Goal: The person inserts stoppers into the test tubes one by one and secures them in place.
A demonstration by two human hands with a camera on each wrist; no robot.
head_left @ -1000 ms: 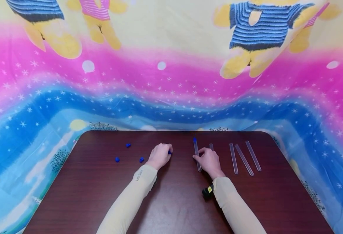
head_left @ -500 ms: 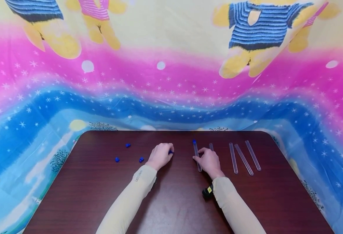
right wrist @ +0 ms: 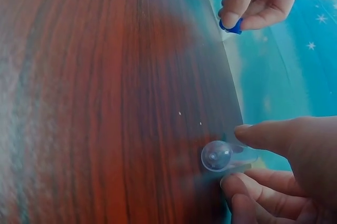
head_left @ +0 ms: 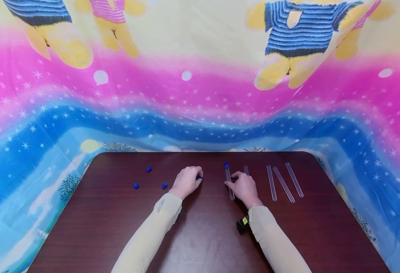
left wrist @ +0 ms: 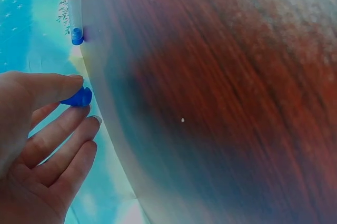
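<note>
Printed cloth (head_left: 217, 110) hung behind table (head_left: 207, 220) and along both sides, softly creased, bending near far corners. Colour ran in wavy bands: cream at top, then pink, deep blue, paler blue below. Yellow bear-like figures (head_left: 268, 76), cut off by upper edge of head view, wore blue or pink striped tops (head_left: 299, 38). White snowflakes (head_left: 238, 103) and pale round spots (head_left: 186, 76) dotted pink and blue; dark leafy bushes (head_left: 70, 186) showed lower down. Tabletop had red-brown wood grain, rounded far corners, faint sheen of light.

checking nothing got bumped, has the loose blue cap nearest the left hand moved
No: the loose blue cap shows no visible shift against the table's back edge.
</note>
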